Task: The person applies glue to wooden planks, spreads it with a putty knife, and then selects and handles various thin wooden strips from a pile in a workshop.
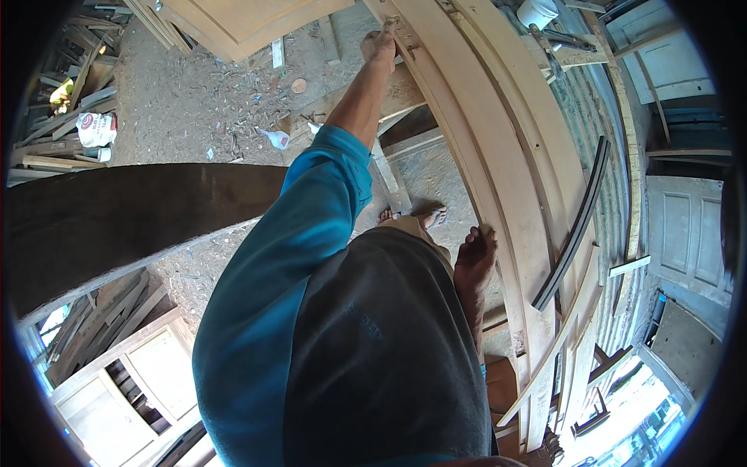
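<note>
A long, pale wooden board (467,128) lies along the near edge of a stack of planks, running from the top of the view down to the lower right. My left hand (380,45) reaches far out, its fingers closed at the board's edge close to its far end. Lower down, my right hand (475,261) is by my body, with curled fingers against the same edge; part of its grip is hidden. A dark, grooved strip (574,226) rests across the planks to the right of that hand.
Thin wooden strips (556,342) lie over the stack's lower end. A panelled wooden door (249,23) is at the upper left. On the littered floor sits a small white bottle (277,138). A white bucket (537,13) stands at the upper right; a large dark beam (140,206) juts in from the left.
</note>
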Action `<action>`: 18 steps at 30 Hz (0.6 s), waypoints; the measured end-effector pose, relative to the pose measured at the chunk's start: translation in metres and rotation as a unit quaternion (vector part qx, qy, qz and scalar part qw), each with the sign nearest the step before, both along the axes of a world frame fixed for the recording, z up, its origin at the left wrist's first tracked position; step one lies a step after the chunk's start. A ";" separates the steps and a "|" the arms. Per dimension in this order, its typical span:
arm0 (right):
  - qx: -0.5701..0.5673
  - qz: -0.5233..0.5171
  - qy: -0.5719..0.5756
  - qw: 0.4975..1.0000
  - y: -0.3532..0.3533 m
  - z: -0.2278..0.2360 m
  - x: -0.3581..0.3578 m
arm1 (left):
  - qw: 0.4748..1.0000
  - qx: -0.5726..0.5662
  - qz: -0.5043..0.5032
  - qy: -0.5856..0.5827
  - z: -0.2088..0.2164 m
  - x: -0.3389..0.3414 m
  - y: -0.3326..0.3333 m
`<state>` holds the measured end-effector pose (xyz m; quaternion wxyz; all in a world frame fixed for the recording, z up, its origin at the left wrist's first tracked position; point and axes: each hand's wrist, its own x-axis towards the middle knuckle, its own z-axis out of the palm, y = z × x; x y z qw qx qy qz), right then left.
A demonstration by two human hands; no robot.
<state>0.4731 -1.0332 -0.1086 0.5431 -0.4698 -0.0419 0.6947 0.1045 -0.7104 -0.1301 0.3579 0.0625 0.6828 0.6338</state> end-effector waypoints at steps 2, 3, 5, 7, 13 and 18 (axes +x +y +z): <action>-0.007 -0.004 -0.001 1.000 0.000 0.000 0.001 | 1.000 -0.001 0.000 0.024 -0.013 -0.006 0.004; -0.009 -0.007 -0.002 1.000 0.000 -0.001 0.001 | 0.999 -0.001 0.000 0.036 -0.018 -0.009 0.005; -0.008 -0.004 -0.004 1.000 0.000 -0.003 0.003 | 0.999 0.022 0.013 0.040 -0.019 -0.004 0.002; -0.005 -0.005 -0.009 1.000 0.000 -0.004 0.003 | 0.997 0.034 0.021 0.066 -0.018 0.003 0.002; 0.012 0.019 -0.025 0.999 0.000 -0.003 0.002 | 0.987 0.023 0.024 0.157 -0.025 0.001 0.002; 0.004 0.023 -0.043 0.999 0.001 0.000 0.001 | 0.988 0.045 0.023 0.147 -0.025 0.001 0.000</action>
